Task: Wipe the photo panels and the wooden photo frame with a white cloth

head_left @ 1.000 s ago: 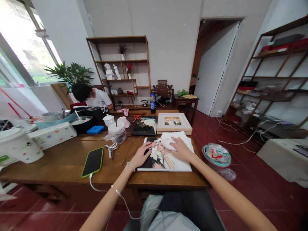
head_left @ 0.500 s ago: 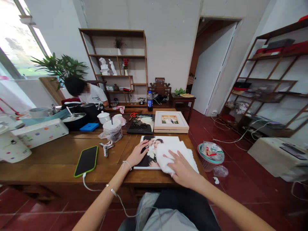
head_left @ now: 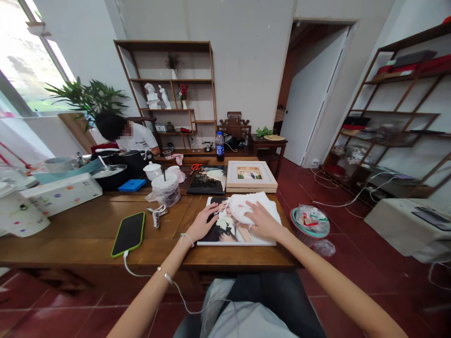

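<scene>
A white-edged wedding photo panel (head_left: 225, 232), showing a couple, lies flat on the wooden table in front of me. My left hand (head_left: 203, 223) rests on its left part, fingers spread and nothing held. On the upper right of the panel is a fluffy white cloth (head_left: 269, 203). My right hand (head_left: 262, 218) presses and holds that cloth against the picture, fingers stretched over it; the thumb is mostly hidden. Just behind the panel lie a dark photo album (head_left: 207, 180) and a light wooden picture frame (head_left: 230, 176).
Left on the wooden table (head_left: 158, 246) are a cabled phone (head_left: 128, 234), a silver metal piece (head_left: 156, 216), a bagged cup (head_left: 165, 188) and a blue box (head_left: 132, 185). A bottle (head_left: 220, 148) stands behind. Another person (head_left: 139, 136) sits across; a waste basket (head_left: 294, 223) is right.
My right hand has slid the white cloth away from me and slightly left, baring the lower right of the photo panel. My left hand stays at the panel's left side.
</scene>
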### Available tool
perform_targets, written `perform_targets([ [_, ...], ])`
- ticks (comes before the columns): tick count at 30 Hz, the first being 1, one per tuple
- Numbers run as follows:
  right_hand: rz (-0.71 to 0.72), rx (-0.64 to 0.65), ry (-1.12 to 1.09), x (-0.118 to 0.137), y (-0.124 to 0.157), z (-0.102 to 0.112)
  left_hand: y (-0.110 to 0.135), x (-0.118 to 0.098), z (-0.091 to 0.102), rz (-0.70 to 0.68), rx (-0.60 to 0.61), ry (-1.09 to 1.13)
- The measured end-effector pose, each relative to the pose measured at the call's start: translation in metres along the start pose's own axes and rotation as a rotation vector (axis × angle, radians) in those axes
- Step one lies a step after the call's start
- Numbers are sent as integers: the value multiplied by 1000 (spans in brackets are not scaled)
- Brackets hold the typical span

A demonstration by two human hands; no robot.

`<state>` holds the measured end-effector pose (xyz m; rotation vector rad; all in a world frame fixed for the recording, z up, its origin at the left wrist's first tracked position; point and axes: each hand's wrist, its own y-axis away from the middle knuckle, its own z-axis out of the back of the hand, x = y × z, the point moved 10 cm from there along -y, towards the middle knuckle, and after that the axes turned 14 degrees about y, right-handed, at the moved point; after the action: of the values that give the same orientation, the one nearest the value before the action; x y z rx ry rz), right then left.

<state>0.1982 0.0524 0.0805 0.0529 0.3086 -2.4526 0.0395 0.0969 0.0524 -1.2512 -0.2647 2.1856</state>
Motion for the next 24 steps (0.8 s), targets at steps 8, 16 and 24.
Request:
perform_targets([
  [8,-60,-20,2,-23,-17,-4,0,-2,0,3,10,1],
  [16,75,45,-20,34,31,13,0,-1,-1,-9,11,6],
  [24,134,55,-57,51,49,21,0,-1,-1,-17,3,7],
])
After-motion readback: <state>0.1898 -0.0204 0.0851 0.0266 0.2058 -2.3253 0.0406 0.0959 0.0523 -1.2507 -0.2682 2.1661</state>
